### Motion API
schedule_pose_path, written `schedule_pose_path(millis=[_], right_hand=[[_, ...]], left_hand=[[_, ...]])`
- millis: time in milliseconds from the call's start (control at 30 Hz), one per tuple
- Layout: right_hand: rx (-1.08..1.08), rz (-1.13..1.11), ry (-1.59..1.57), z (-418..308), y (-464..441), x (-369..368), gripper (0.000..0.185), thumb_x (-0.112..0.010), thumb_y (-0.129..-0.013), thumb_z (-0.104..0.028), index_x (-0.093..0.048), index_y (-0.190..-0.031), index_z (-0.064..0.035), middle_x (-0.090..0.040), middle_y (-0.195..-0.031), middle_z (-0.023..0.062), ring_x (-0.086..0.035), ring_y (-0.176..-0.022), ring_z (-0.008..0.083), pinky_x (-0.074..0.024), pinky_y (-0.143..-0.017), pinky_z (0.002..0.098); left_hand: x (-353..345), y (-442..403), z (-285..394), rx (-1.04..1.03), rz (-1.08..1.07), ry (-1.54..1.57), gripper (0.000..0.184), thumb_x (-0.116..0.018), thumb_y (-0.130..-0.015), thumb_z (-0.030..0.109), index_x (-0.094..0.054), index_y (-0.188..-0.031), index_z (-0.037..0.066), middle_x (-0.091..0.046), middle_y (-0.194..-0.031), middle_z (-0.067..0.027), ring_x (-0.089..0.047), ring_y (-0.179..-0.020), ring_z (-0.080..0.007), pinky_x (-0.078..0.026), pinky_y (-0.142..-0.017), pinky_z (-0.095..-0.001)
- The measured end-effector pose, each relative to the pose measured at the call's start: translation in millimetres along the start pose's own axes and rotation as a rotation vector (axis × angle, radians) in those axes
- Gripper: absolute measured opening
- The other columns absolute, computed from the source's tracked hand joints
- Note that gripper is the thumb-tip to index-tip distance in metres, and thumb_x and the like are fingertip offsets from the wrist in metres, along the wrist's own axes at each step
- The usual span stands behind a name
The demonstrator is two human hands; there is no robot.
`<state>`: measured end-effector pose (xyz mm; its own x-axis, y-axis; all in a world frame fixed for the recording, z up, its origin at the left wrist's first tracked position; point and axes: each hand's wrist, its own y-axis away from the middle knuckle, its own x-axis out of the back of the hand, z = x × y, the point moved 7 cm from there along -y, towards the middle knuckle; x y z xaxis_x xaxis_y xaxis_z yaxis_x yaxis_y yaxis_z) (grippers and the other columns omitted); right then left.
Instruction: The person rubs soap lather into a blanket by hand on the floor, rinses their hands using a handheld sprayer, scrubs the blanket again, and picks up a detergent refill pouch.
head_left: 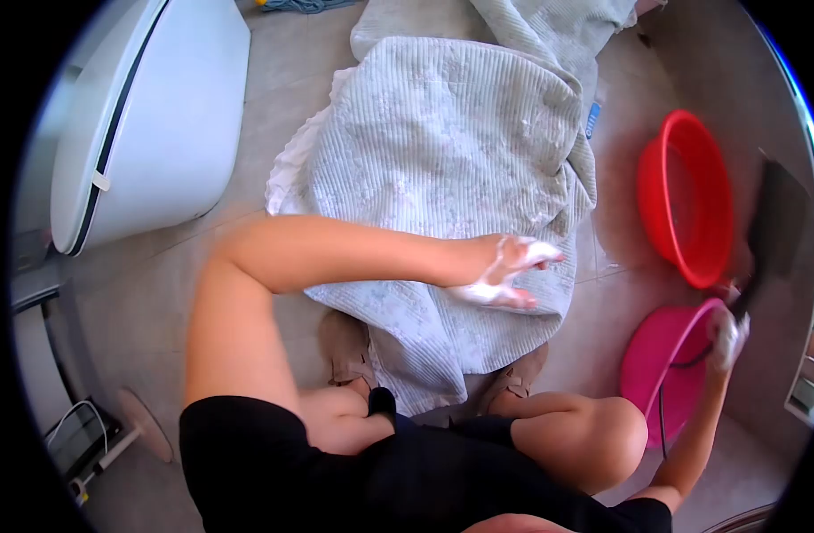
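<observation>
My left hand (506, 272), covered in white foam, is over the lower right part of a pale, ribbed quilt (442, 133) with a faint floral pattern. Its fingers are apart and hold nothing; whether it touches the cloth I cannot tell. At the right, my foamy right hand (728, 341) is closed round the handle of a dark grey hand shower (778, 218), blurred, with its wide head pointing up and away. A thin dark hose (663, 409) hangs from near this hand, by the pink basin (642, 369). The quilt lies bunched on the tiled floor, foam on its right side.
A red basin (653, 200) stands tilted by the right wall, beyond the pink one. A large white tub (180, 115) stands at the left. A blue packet (593, 119) lies beside the quilt. My shoes (516, 373) are at the quilt's near edge.
</observation>
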<state>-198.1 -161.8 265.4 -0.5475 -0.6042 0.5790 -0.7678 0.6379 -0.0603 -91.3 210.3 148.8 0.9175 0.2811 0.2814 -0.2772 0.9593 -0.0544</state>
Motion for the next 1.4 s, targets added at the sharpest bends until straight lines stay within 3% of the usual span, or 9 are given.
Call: schedule_pose_path(millis=[100,433,700,900,933,1000,1167,1200,1400], right_hand=[[-0.287,-0.475,-0.192,-1.9,-1.9,-107.1,0.022,-0.057,-0.077,-0.018,-0.053,-0.094,-0.005,-0.047,-0.064,-0.001,-0.045,-0.05,0.0093,-0.0348,-0.042,0.0225],[0.646,-1.268,0.113,-111.3,84.5,-362.3,0.058,-0.069,-0.07,-0.033,-0.048,-0.116,-0.0037,-0.059,-0.104,0.0144,-0.056,-0.098,0.0273,-0.0437,-0.084,0.0355],[0.775,0.107,1.439,-206.1,14.1,17.8,0.017,-0.054,-0.078,-0.019,-0.059,-0.094,-0.0193,-0.061,-0.09,0.0016,-0.061,-0.085,0.0209,-0.051,-0.063,0.0346],[-0.078,1.004,2.129,-289.4,140.3,381.9,0.017,-0.058,-0.072,-0.017,-0.062,-0.088,-0.0166,-0.06,-0.091,0.0046,-0.056,-0.088,0.0225,-0.0457,-0.072,0.0379],[-0.266,1.017,2.336,-294.4,169.1,431.3,0.018,-0.056,-0.075,-0.017,-0.06,-0.093,-0.0149,-0.058,-0.098,0.0063,-0.055,-0.093,0.0235,-0.0447,-0.075,0.0411],[-0.387,1.235,2.512,-321.1,228.8,484.7,0.024,-0.046,-0.085,-0.013,-0.057,-0.106,-0.0124,-0.055,-0.111,0.0084,-0.05,-0.107,0.0246,-0.0403,-0.086,0.0448],[-1.096,1.184,2.485,-356.3,312.9,540.4,0.036,-0.034,-0.091,-0.024,-0.048,-0.122,-0.0146,-0.041,-0.134,0.006,-0.034,-0.125,0.0237,-0.0287,-0.096,0.0501],[-1.324,1.056,2.255,-364.0,310.6,509.0,0.034,-0.037,-0.09,-0.024,-0.052,-0.118,-0.0127,-0.041,-0.133,0.0072,-0.038,-0.123,0.0248,-0.0313,-0.097,0.0474],[-0.741,0.779,2.196,-260.7,288.0,520.4,0.031,-0.041,-0.088,-0.019,-0.053,-0.115,-0.0088,-0.045,-0.124,0.0099,-0.042,-0.115,0.0264,-0.0345,-0.093,0.0465]], left_hand=[[15.1,-15.0,4.2,-0.01,0.22,0.3,0.077,-0.069,-0.075,0.031,-0.027,-0.133,0.002,-0.046,-0.122,-0.0197,-0.048,-0.11,-0.0287,-0.039,-0.093,-0.0366],[54.6,8.6,-66.6,0.03,0.625,1.397,0.029,-0.055,-0.085,0.019,-0.055,-0.109,0.004,-0.057,-0.103,-0.0046,-0.054,-0.093,-0.0139,-0.046,-0.081,-0.0313],[48.7,38.6,-159.9,0.301,0.818,1.289,0.021,-0.061,-0.081,0.012,-0.052,-0.1,0.013,-0.059,-0.094,-0.0029,-0.055,-0.091,-0.0108,-0.044,-0.076,-0.0313],[34.3,17.0,-217.2,0.27,0.437,1.284,0.018,-0.061,-0.081,0.019,-0.052,-0.096,0.013,-0.058,-0.091,-0.0001,-0.056,-0.085,-0.0106,-0.044,-0.071,-0.0293],[26.8,24.0,-169.1,0.572,0.49,1.097,0.043,-0.055,-0.078,0.057,-0.054,-0.09,0.015,-0.058,-0.069,-0.0022,-0.049,-0.056,-0.0131,-0.04,-0.062,-0.0255],[29.1,36.3,-186.0,0.824,0.55,0.938,0.037,-0.056,-0.081,0.05,-0.055,-0.077,0.013,-0.048,-0.061,-0.0006,-0.043,-0.055,-0.0121,-0.037,-0.05,-0.0234],[23.6,54.4,-208.7,0.709,0.569,0.785,0.045,-0.053,-0.077,0.06,-0.061,-0.092,0.018,-0.058,-0.075,-0.0036,-0.05,-0.058,-0.0158,-0.04,-0.045,-0.0273],[20.5,50.5,-257.3,0.538,0.591,1.152,0.027,-0.059,-0.082,0.022,-0.053,-0.106,0.011,-0.056,-0.102,-0.0019,-0.053,-0.094,-0.0144,-0.044,-0.079,-0.0302],[-9.5,68.0,-194.0,0.511,0.577,1.056,0.049,-0.056,-0.086,0.031,-0.045,-0.125,0.005,-0.05,-0.123,-0.0032,-0.045,-0.113,-0.0149,-0.034,-0.095,-0.0313]])
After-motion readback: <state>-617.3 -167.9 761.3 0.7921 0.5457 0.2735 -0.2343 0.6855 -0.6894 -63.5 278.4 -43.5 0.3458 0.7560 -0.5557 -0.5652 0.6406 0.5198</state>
